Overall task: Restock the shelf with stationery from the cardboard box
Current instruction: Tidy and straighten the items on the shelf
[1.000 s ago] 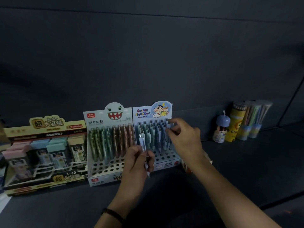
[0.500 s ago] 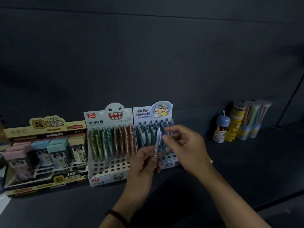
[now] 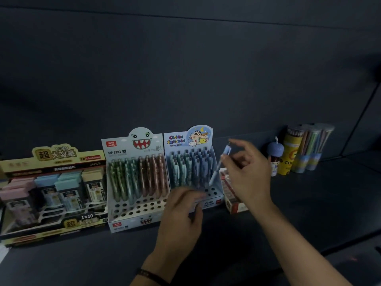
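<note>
My right hand (image 3: 246, 174) pinches a pale blue mechanical pencil (image 3: 220, 164) near its middle, tip slanting down toward the empty holes at the front right of the Crayon Shinchan display box (image 3: 186, 139). That box holds several blue and green pencils in its back rows. My left hand (image 3: 181, 215) hovers blurred in front of the box's lower edge, fingers loosely curled, nothing seen in it. A dark band circles my left wrist. The cardboard box is out of view.
Left of it stands a monster-face pencil display (image 3: 136, 213) with several empty front holes, then a lead-refill display (image 3: 53, 155). A small red and white box (image 3: 234, 205) lies behind my right hand. Pencil tubes (image 3: 309, 149) and a blue-capped bottle (image 3: 275, 155) stand far right on the dark shelf (image 3: 309, 213).
The pencil passed from my left hand to my right. My right hand carried it right and tilted it toward the display's front holes, while my left hand dropped lower.
</note>
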Demonstrator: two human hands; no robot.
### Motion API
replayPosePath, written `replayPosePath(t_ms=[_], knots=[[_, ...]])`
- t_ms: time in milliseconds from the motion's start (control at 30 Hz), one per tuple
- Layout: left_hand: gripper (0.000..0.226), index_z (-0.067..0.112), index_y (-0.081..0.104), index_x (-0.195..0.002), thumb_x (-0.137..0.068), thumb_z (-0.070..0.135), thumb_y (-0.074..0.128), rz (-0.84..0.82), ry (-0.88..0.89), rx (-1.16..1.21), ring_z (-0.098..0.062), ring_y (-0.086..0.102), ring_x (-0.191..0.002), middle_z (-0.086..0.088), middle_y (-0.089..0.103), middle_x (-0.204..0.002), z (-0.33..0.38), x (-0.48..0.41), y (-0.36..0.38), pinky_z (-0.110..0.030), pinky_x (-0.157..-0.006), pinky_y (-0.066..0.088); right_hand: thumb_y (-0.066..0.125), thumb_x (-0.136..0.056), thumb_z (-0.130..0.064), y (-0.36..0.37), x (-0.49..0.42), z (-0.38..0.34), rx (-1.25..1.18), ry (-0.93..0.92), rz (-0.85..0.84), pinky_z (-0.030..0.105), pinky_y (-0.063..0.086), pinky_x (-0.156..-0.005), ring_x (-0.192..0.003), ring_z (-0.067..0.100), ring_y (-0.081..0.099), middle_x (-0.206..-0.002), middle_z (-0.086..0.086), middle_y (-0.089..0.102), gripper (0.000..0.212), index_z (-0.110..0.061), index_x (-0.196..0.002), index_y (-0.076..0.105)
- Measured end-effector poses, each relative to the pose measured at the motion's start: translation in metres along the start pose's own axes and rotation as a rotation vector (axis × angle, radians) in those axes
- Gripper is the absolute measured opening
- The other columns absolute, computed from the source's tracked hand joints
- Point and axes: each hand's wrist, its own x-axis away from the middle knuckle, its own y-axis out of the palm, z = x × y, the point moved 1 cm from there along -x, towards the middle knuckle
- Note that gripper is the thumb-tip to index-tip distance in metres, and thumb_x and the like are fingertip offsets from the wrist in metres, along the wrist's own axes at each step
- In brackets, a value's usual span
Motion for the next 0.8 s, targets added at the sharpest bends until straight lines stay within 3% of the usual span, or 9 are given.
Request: replayPosePath(t_ms=[67, 133, 233, 333, 400, 533, 800], knots=[[0.025, 0.024, 0.078, -0.109, -0.090, 0.009, 0.077, -0.084, 0.105, -0.209, -0.016, 0.057, -0.114, 0.010, 0.063, -0.112, -0.004, 0.001, 0.007, -0.033, -0.097, 0.046, 0.080, -0.092, -0.014, 0.002, -0.009, 0.005, 0.091, -0.042, 0.022, 0.021, 0.055, -0.066, -0.066, 0.006, 0.070, -0.069, -0.009, 0.071, 0.028, -0.029, -0.114, 0.071], [0.030, 0.023, 0.076, -0.118, -0.090, 0.014, 0.073, -0.188, 0.080, -0.301, -0.022, 0.055, -0.123, 0.007, 0.061, -0.120, -0.004, 0.003, 0.013, -0.040, -0.103, 0.047, 0.079, -0.093, -0.016, 0.008, -0.014, 0.011, 0.158, -0.084, 0.001, 0.027, 0.057, -0.068, -0.066, 0.005, 0.069, -0.068, -0.009, 0.070, 0.024, -0.026, -0.114, 0.071], [0.045, 0.024, 0.065, -0.137, -0.093, 0.027, 0.062, -0.343, -0.005, -0.359, -0.021, 0.045, -0.136, 0.007, 0.053, -0.138, -0.002, 0.006, 0.017, -0.043, -0.115, 0.043, 0.078, -0.094, -0.020, 0.018, -0.016, 0.018, 0.229, -0.111, -0.053, 0.032, 0.059, -0.069, -0.065, 0.004, 0.069, -0.068, -0.011, 0.069, 0.020, -0.023, -0.113, 0.072], [0.050, 0.024, 0.059, -0.145, -0.096, 0.032, 0.054, -0.400, -0.051, -0.378, -0.019, 0.041, -0.138, 0.008, 0.049, -0.145, -0.004, 0.009, 0.017, -0.042, -0.118, 0.040, 0.076, -0.095, -0.023, 0.024, -0.015, 0.022, 0.270, -0.139, -0.097, 0.034, 0.060, -0.068, -0.063, 0.006, 0.068, -0.069, -0.010, 0.070, 0.013, -0.022, -0.107, 0.072], [0.051, 0.024, 0.058, -0.146, -0.096, 0.034, 0.050, -0.417, -0.058, -0.388, -0.018, 0.040, -0.139, 0.008, 0.048, -0.146, -0.004, 0.009, 0.017, -0.042, -0.117, 0.039, 0.075, -0.095, -0.025, 0.027, -0.015, 0.022, 0.289, -0.139, -0.123, 0.027, 0.055, -0.067, -0.062, 0.007, 0.067, -0.068, -0.008, 0.069, 0.010, -0.021, -0.104, 0.071], [0.052, 0.025, 0.056, -0.147, -0.097, 0.035, 0.050, -0.426, -0.066, -0.391, -0.018, 0.039, -0.140, 0.009, 0.047, -0.147, -0.004, 0.008, 0.018, -0.041, -0.119, 0.038, 0.075, -0.095, -0.023, 0.030, -0.021, 0.018, 0.331, -0.153, -0.122, -0.001, 0.037, -0.070, -0.060, 0.010, 0.064, -0.066, -0.007, 0.067, 0.009, -0.021, -0.103, 0.071], [0.053, 0.026, 0.054, -0.150, -0.098, 0.035, 0.050, -0.440, -0.074, -0.404, -0.017, 0.038, -0.140, 0.010, 0.046, -0.148, -0.006, 0.008, 0.016, -0.040, -0.119, 0.038, 0.073, -0.093, -0.023, 0.029, -0.025, 0.020, 0.425, -0.164, -0.179, 0.006, 0.033, -0.060, -0.057, 0.006, 0.057, -0.066, -0.011, 0.062, 0.012, -0.026, -0.098, 0.063]])
